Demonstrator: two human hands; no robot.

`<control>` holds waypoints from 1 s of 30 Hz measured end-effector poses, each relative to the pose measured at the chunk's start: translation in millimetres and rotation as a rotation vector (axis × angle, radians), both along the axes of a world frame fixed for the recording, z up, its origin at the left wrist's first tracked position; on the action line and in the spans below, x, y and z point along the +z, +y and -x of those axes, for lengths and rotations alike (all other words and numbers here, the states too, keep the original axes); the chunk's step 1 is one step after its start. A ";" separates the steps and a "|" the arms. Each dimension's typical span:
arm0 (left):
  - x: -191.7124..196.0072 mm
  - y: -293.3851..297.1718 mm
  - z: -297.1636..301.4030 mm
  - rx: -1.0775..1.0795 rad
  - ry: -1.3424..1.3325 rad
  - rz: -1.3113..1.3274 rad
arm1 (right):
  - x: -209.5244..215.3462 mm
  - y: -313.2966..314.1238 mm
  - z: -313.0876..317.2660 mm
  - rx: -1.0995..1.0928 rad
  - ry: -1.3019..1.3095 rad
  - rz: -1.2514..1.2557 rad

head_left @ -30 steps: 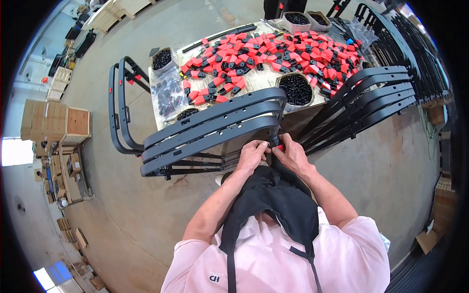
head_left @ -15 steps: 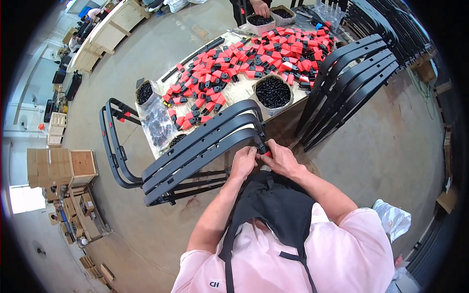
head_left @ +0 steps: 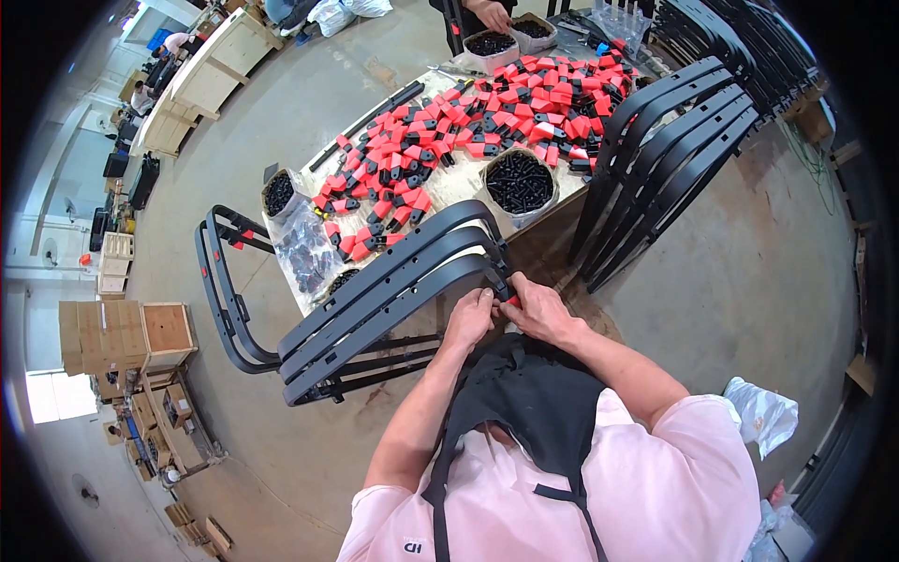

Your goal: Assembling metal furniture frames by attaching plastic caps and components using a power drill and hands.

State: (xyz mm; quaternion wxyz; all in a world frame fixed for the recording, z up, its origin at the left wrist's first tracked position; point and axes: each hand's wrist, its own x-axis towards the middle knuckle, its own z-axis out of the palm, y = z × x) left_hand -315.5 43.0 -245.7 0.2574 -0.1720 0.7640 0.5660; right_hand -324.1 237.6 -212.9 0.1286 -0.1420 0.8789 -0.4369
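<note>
Just in front of my body, both hands are at the near end of a stack of dark curved metal frames (head_left: 389,288). My right hand (head_left: 541,311) is closed around a red-and-black plastic piece (head_left: 512,301), pressed against the bent end of the nearest frame. Only a little of its red part shows between the fingers. Beside it, my left hand (head_left: 470,320) has its thumb and fingers drawn together close to the frame's end. Whatever it pinches, if anything, is hidden.
A table (head_left: 456,184) ahead bears a heap of red-and-black plastic pieces (head_left: 403,173). A tub of black fasteners (head_left: 521,181) stands at its near edge. More frames (head_left: 670,155) lean at the right, others (head_left: 229,290) at the left. Across the table, a co-worker's hand (head_left: 491,13) is over another tub.
The whole view has shifted slightly. Both hands stay at the same frame end, and the right fingers cover a bit more of the red part.
</note>
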 end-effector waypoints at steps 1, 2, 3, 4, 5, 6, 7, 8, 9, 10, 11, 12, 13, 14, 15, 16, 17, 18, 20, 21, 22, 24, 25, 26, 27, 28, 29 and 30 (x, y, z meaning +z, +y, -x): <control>0.8 0.7 0.5 0.014 -0.007 -0.037 | 1.5 0.0 0.4 0.003 -0.005 -0.010; 1.5 0.8 1.2 0.013 -0.006 -0.037 | 2.4 0.0 0.7 0.005 -0.009 -0.021; 2.2 0.8 2.3 0.016 -0.033 -0.057 | 1.1 -0.3 0.8 0.004 -0.009 -0.021; 3.6 1.3 3.8 0.018 -0.063 -0.075 | -0.3 -0.4 0.9 0.001 -0.003 -0.024; 5.0 1.7 5.7 0.016 -0.064 -0.075 | -1.7 -0.3 0.8 -0.003 0.003 -0.026; 6.4 1.8 7.9 0.020 -0.101 -0.091 | -3.0 0.5 0.8 -0.005 0.001 -0.025; 6.0 0.7 8.6 0.028 -0.136 -0.106 | -2.0 0.6 1.0 0.000 0.002 -0.025; 5.7 -0.4 8.6 0.028 -0.137 -0.106 | -1.3 0.4 1.3 0.005 0.002 -0.024; 5.5 -1.5 8.7 0.025 -0.136 -0.109 | -1.0 -0.1 1.4 0.005 0.001 -0.024; 5.8 -1.2 9.0 0.020 -0.135 -0.114 | -1.1 0.1 1.2 0.004 0.002 -0.022; 6.3 -0.8 9.1 0.018 -0.137 -0.114 | -1.0 0.4 1.0 0.004 0.004 -0.021; 6.8 -0.5 9.2 0.015 -0.138 -0.112 | -0.8 1.0 0.8 0.002 0.003 -0.022; 6.5 -0.8 9.3 0.013 -0.139 -0.110 | 0.2 1.2 0.9 0.007 -0.012 -0.031; 6.3 -1.1 9.1 0.012 -0.139 -0.110 | 1.2 1.2 1.1 0.013 -0.027 -0.041; 6.3 -1.6 8.6 0.010 -0.138 -0.113 | 2.3 1.1 1.3 0.012 -0.026 -0.041; 5.7 -2.0 8.1 0.008 -0.137 -0.117 | 3.7 1.0 1.7 0.014 -0.035 -0.045; 5.2 -2.3 8.0 0.007 -0.136 -0.117 | 4.5 0.8 2.0 0.017 -0.043 -0.048; 4.6 -2.4 8.0 0.007 -0.128 -0.126 | 3.9 1.0 1.9 0.017 -0.042 -0.048; 3.4 -2.8 7.4 0.004 -0.119 -0.134 | 1.2 1.9 0.6 0.016 -0.007 -0.022; 2.8 -2.9 6.7 -0.004 -0.093 -0.140 | -0.3 2.3 0.5 0.015 -0.006 -0.022; 1.8 -3.6 6.2 -0.011 -0.067 -0.146 | -0.5 2.2 1.1 0.018 -0.007 -0.025; -0.2 -5.1 5.0 -0.009 -0.060 -0.150 | -0.8 1.6 1.0 0.021 -0.007 -0.029; -0.5 -5.5 4.9 -0.006 -0.055 -0.154 | 0.2 1.1 0.4 0.020 -0.007 -0.026; -0.9 -6.0 5.0 -0.007 -0.054 -0.154 | 0.8 0.7 0.3 0.019 -0.008 -0.024; -1.3 -6.4 5.1 -0.003 -0.067 -0.161 | 0.7 0.5 0.9 0.018 -0.007 -0.024; -0.2 -5.6 5.7 -0.001 -0.081 -0.170 | 0.2 1.1 1.6 0.018 -0.015 -0.026; 0.9 -5.2 6.6 -0.003 -0.081 -0.171 | -0.4 1.7 1.9 0.017 -0.023 -0.028; 2.0 -5.0 7.9 -0.007 -0.112 -0.176 | -0.9 2.1 1.2 0.015 -0.024 -0.029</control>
